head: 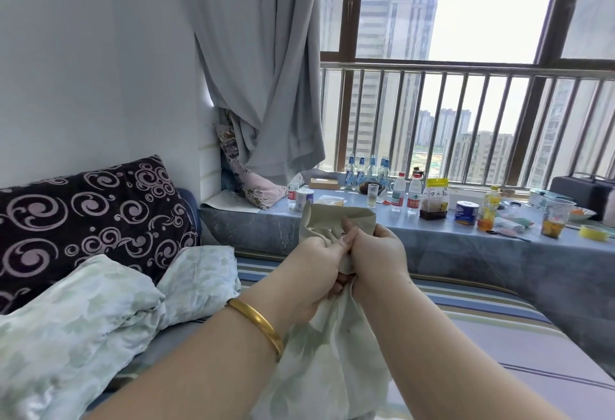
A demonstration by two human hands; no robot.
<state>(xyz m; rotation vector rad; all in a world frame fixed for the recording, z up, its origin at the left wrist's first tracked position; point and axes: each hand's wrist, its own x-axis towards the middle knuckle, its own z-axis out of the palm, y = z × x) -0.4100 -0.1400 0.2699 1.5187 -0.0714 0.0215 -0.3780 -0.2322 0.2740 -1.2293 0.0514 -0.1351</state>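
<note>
Pale green cloth (332, 359) hung down toward the striped bed (482, 320), top end poking up above both fists. Left hand (319, 266), gold bangle (258, 320) on the wrist, and right hand (376, 253) touched each other, each curled tight round the bunched cloth. Best move, likely: slide the hands apart along one edge, find the corners, lift clear of the bed. Crumpled quilt (83, 313) lay left, dark pillow (90, 213) behind. Further off, window ledge (266, 230) crowded with bottles (413, 195); a wide swing could knock them. Curtain (266, 70) beyond.
</note>
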